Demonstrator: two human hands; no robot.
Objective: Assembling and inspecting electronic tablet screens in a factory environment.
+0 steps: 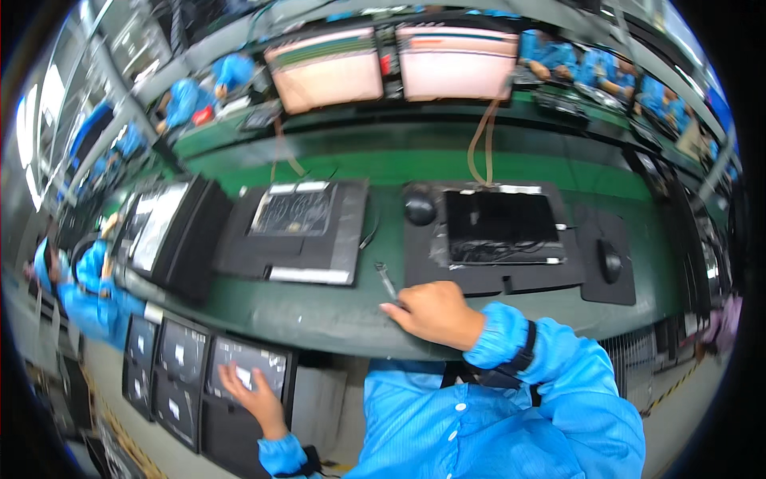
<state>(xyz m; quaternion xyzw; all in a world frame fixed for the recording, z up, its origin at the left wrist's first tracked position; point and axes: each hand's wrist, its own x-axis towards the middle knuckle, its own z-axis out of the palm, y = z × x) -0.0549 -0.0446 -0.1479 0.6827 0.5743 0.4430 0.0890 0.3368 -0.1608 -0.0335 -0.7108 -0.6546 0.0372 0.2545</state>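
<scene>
My left hand [257, 397], fingers spread, is over a black compartmented tray [291, 382] of flat dark panels at the bench's lower left. Its fingertips are nearest a panel [254, 361] in the upper right compartment; I cannot tell whether they touch it. By the front edge of the green bench, my right hand [437, 313] is closed round a slim silvery tool [385, 277] that sticks out past the fingers. The tool's lower end is hidden in the hand, and blur obscures its kind.
A dark screen panel [503, 219] with cables lies on a black mat, near a mouse [610, 261]. Another panel [294, 211] lies on a black board [231, 247]. Stacked black trays [195, 239] stand left. Two monitors [323, 70] hang behind. A co-worker [92, 299] is at far left.
</scene>
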